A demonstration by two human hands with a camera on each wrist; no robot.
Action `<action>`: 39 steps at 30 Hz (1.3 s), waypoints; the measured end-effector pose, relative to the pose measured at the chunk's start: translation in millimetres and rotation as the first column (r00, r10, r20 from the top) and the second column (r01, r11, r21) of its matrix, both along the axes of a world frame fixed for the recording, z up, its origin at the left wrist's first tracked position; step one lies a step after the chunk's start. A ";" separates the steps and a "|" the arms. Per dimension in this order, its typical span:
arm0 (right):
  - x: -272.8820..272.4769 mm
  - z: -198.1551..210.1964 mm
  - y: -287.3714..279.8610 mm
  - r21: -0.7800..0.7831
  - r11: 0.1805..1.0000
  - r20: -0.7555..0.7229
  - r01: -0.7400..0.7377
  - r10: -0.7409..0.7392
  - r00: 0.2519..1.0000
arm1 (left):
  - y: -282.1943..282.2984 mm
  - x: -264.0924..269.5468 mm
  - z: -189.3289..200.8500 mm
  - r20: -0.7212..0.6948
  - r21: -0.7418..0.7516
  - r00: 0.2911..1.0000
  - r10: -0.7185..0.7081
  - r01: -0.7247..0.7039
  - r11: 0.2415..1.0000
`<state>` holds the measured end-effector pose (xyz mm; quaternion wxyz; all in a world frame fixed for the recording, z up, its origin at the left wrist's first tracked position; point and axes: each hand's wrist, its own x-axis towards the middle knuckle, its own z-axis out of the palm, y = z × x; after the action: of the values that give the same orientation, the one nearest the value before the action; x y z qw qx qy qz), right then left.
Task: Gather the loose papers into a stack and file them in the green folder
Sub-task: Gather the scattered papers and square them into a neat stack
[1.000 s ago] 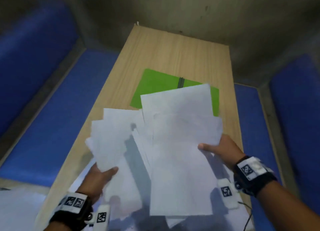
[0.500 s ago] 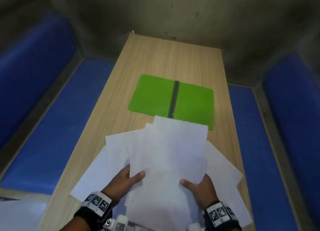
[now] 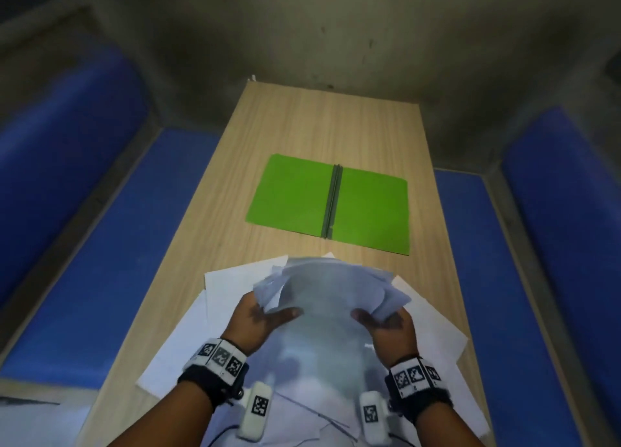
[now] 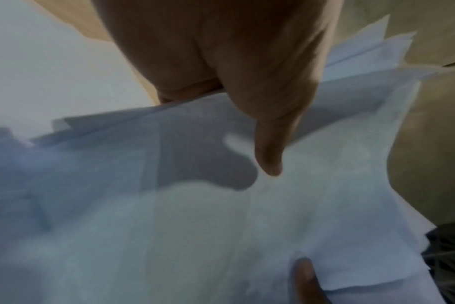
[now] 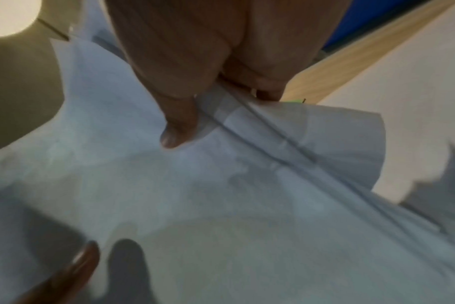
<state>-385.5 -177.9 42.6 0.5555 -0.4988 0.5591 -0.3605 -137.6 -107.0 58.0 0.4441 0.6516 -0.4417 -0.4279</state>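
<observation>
A sheaf of white papers [image 3: 331, 299] is held up over the near end of the wooden table [image 3: 302, 131], blurred. My left hand [image 3: 258, 319] grips its left edge, thumb on top; the left wrist view shows the thumb pressed on the sheets [image 4: 247, 205] with the fingers underneath. My right hand [image 3: 386, 325] grips the right edge the same way, with its thumb on the papers [image 5: 221, 195] in the right wrist view. More loose sheets [image 3: 228, 288] lie on the table beneath. The green folder [image 3: 295, 194] lies open and flat beyond them, its dark spine in the middle.
Blue benches [image 3: 111, 252] run along both sides of the narrow table, the right one [image 3: 484, 278] close to the table's edge. A dark grey wall [image 3: 336, 43] closes the far end. Bare wood shows between the folder and the wall.
Both hands have drawn together and pulled the fanned sheets toward me into one narrower sheaf. The folder, partly covered a second ago, now shows in full.
</observation>
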 end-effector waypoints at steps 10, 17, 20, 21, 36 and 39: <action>-4.4 12.8 0.9 -0.117 0.989 -0.051 0.095 -0.102 0.994 | -3.6 -4.5 -1.4 -0.208 0.010 0.945 0.253 -0.257 0.966; 0.9 -17.0 9.9 -0.050 0.998 -0.212 0.026 -0.036 0.977 | -12.7 -17.8 -31.5 -0.109 0.112 0.964 0.244 -0.232 0.966; 7.0 -2.2 7.3 -0.145 0.985 -0.110 0.095 -0.112 0.988 | -20.0 -21.4 -24.5 -0.139 0.074 0.951 0.275 -0.267 0.961; 5.4 4.6 6.1 -0.179 0.976 -0.065 0.124 -0.138 0.988 | -20.2 -19.4 -19.5 -0.156 0.057 0.941 0.301 -0.295 0.954; -20.8 -33.5 20.7 0.031 0.984 -0.296 -0.178 0.179 0.938 | 0.5 -12.1 -49.8 -0.147 0.157 0.958 0.248 -0.225 0.962; -9.7 -18.7 12.4 -0.076 0.997 -0.146 0.033 -0.044 0.988 | -4.9 -15.5 -29.9 -0.152 0.084 0.952 0.265 -0.255 0.963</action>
<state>-395.2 -165.5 23.9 0.4869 -0.5332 0.5946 -0.3538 -153.1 -111.9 28.1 0.5101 0.6808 -0.3011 -0.4309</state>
